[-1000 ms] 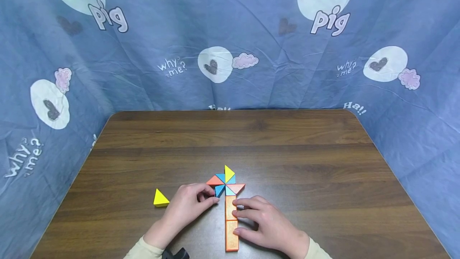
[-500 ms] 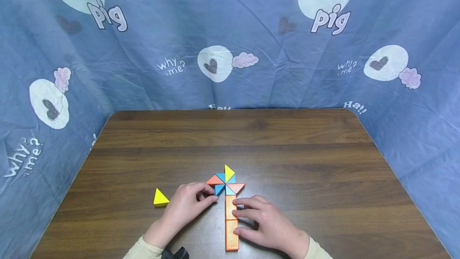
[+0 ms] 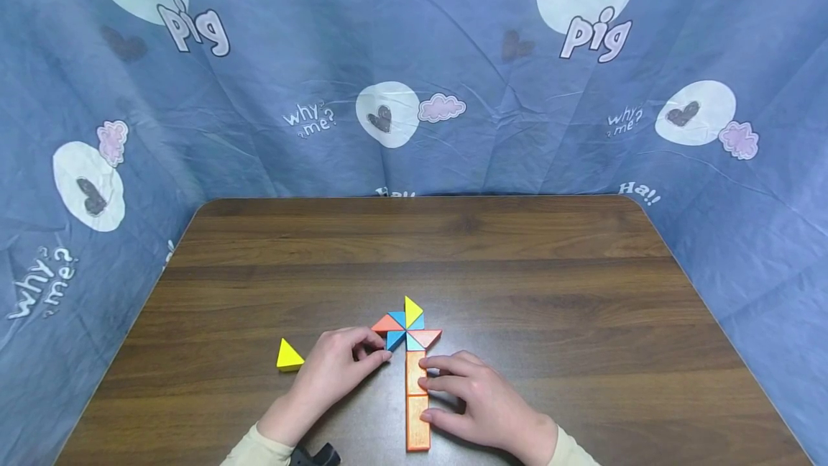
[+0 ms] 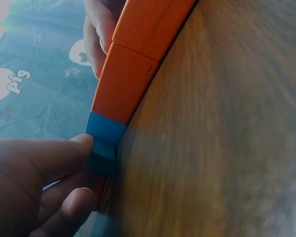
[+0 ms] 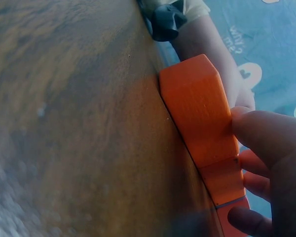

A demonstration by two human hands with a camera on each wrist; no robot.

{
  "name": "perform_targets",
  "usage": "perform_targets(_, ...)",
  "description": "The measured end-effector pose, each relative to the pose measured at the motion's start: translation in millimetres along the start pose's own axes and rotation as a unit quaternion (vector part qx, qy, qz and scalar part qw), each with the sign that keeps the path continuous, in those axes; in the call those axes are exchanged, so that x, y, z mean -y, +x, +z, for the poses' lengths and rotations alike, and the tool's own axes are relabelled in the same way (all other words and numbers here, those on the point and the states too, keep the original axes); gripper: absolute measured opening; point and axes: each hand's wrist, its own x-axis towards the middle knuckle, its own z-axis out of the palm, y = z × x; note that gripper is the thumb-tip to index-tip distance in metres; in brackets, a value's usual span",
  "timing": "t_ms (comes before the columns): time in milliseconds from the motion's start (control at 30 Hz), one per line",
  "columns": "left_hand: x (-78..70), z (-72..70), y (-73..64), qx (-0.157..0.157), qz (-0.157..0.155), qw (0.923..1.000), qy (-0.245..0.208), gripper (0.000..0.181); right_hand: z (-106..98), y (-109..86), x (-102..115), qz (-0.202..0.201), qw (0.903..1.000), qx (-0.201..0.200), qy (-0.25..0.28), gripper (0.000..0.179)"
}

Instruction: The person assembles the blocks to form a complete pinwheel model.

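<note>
On the table, triangular blocks form a pinwheel, with a yellow triangular block pointing away, a red one at left and a pink one at right. My left hand pinches a blue triangular block at the pinwheel's lower left; thumb and block show in the left wrist view. Two orange rectangular blocks, a far one and a near one, run end to end toward me from the pinwheel. Fingertips of my right hand rest against their right side.
A loose yellow triangular block lies left of my left hand, close to its wrist. The wooden table has a patterned blue curtain behind it and at both sides. A black strap device sits by the left wrist.
My left hand has shifted very slightly away from me and left with the blue triangular block. The right hand and the orange blocks stay in place.
</note>
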Motion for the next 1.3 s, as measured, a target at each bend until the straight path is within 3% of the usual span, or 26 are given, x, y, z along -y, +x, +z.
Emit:
perform_targets(700,0.8,-1.3,-0.1,-0.007,0.011,0.9999,0.000,0.015,-1.7,-0.6,-0.1,0.009,0.9999,0.010,0.000,0.032)
perform_targets(800,-0.4,-3.3,-0.1,-0.002,0.001,1.0000,-0.004,0.016,-2.5,-0.8,-0.5,0.014,0.9998,0.015,0.000,0.032)
perform_targets(933,-4.1,-10.3,0.0,-0.003,-0.006,0.9998,-0.021,0.016,-2.9,-0.7,-0.6,0.013,0.9998,0.016,-0.002,0.032)
perform_targets(1067,-9.2,-21.9,0.8,-0.012,0.007,0.9993,-0.034,0.016,-2.5,-0.5,-0.6,0.008,0.9999,0.011,-0.003,0.031)
perform_targets(1300,-4.9,-48.6,-4.5,-0.045,0.024,0.9985,-0.019,0.025,-1.5,-0.9,0.4,0.007,0.9999,0.008,-0.005,0.031)
